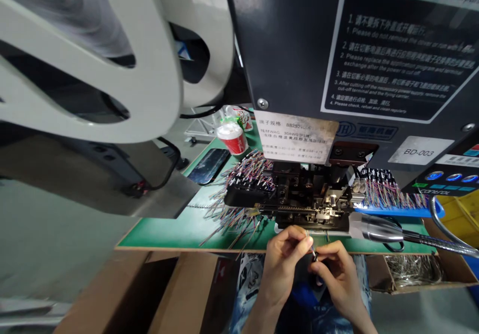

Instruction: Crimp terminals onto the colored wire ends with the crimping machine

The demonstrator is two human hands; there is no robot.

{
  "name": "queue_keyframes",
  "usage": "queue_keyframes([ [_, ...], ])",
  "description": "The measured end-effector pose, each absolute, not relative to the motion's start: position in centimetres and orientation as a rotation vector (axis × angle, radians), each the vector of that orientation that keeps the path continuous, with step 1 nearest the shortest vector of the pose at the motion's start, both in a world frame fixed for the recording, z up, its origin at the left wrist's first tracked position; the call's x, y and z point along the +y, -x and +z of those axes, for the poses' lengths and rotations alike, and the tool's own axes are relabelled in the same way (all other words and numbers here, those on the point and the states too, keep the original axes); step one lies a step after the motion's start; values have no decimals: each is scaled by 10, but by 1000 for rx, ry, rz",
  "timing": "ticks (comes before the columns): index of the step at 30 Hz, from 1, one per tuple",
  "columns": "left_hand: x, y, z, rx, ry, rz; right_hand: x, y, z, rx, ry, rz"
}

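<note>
The left hand (pixel 284 256) pinches thin wires (pixel 313 253) at the table's near edge, just short of the press (pixel 292 65); the right hand (pixel 339 269) grips their dark part between thumb and fingers. Wires so fine could slip or splay if either pinch loosened, and fingertips might get caught if the press cycled. On the green table (pixel 168 234), a wire heap (pixel 250 174) spreads left, with a phone (pixel 209 166) and red cup (pixel 232 139) beyond; a cardboard box (pixel 381 274) stands right.

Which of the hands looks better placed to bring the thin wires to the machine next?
Probably the left hand: its fingertips pinch the thin wires close to the machine, while the right hand sits slightly farther back.
</note>
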State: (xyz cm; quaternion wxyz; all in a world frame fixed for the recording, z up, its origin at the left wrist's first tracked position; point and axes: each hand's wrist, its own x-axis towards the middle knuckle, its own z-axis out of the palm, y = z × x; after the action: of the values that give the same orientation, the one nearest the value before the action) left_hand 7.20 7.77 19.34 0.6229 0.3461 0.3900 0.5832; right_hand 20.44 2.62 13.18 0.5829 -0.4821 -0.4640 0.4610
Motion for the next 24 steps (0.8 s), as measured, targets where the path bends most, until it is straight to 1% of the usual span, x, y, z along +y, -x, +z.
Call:
queue_keyframes([
  [7,76,-62,194,870,-1061,1249,24,-208,144,-1039,1102,1117],
  [10,75,-58,191,852,-1171,1195,24,-213,143,-1100,1078,1131],
  [15,75,-49,196,929,-1411,1140,27,-221,146,-1290,1137,1072],
  [20,79,-35,214,989,-1766,958,32,-231,163,-1581,1149,935],
  [24,83,-28,221,943,-1954,845,33,-239,177,-1766,1135,963],
])
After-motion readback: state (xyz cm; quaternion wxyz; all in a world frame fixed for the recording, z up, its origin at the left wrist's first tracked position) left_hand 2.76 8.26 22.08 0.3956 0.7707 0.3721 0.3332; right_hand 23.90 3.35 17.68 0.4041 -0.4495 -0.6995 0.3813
